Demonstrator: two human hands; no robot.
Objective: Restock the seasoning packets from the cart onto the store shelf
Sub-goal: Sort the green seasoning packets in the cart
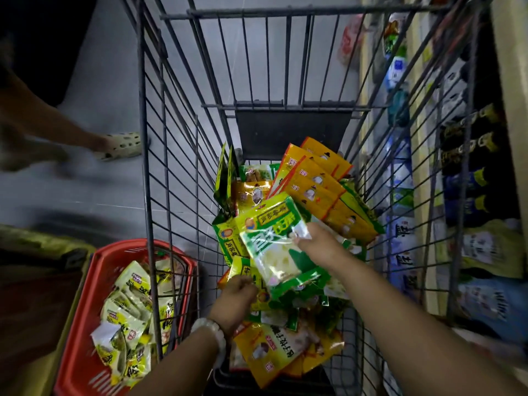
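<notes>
At frame centre, in the wire cart [160, 172], my right hand [317, 244] pinches a green-and-white seasoning packet [274, 247] while my left hand [237, 301] grips a yellow packet [243, 271].

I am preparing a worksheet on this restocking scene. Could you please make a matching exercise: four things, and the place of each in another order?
Things:
1. green and clear plastic packet
2. red plastic basket
3. stack of orange foil packets
4. white beaded bracelet

Places:
A. on the floor, left of the wire cart
B. on the left wrist
C. at the cart's far end
D. in the right hand

Pairs: 1-D, 2-A, 3-C, 4-B
</notes>
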